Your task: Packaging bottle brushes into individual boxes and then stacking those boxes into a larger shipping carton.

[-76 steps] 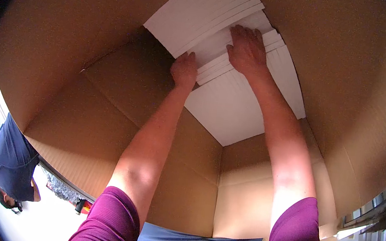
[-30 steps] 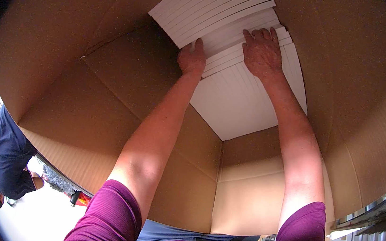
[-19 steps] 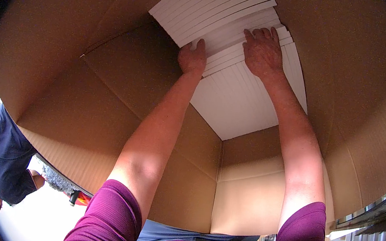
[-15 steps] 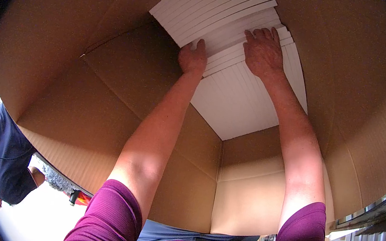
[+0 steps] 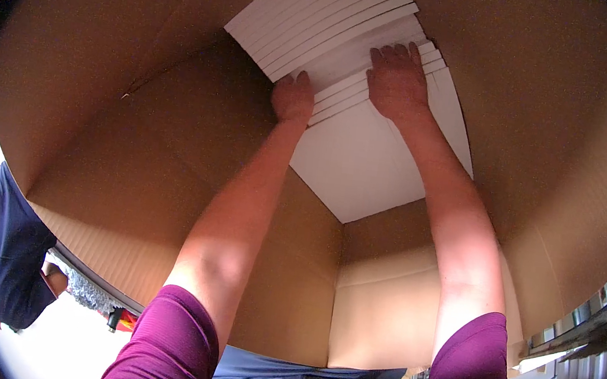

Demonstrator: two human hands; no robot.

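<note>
Deep inside a large brown cardboard box (image 5: 284,292), many flat white boards (image 5: 322,23) lean in an overlapping row. My left hand (image 5: 293,97) is curled at the left edge of a few nearer white boards (image 5: 348,90). My right hand (image 5: 398,83) lies over the same boards towards their right edge, its fingers bent over the top. A gap with a smooth white face shows between these boards and the row behind. Nearer to me, a broad white surface (image 5: 359,158) reaches down to the box's near corner. My left fingertips are partly hidden.
Tall cardboard walls (image 5: 550,128) surround both arms. Outside at the left stands a person in dark clothing (image 5: 8,253), near a grey fluffy thing (image 5: 87,285). White stacked pieces (image 5: 590,372) show beyond the box at the lower right.
Both hands appear slightly further left, as does the whole stack. More board edges show just below my hands, and the broad white surface looks smoother. Both hands stay at the nearer boards.
</note>
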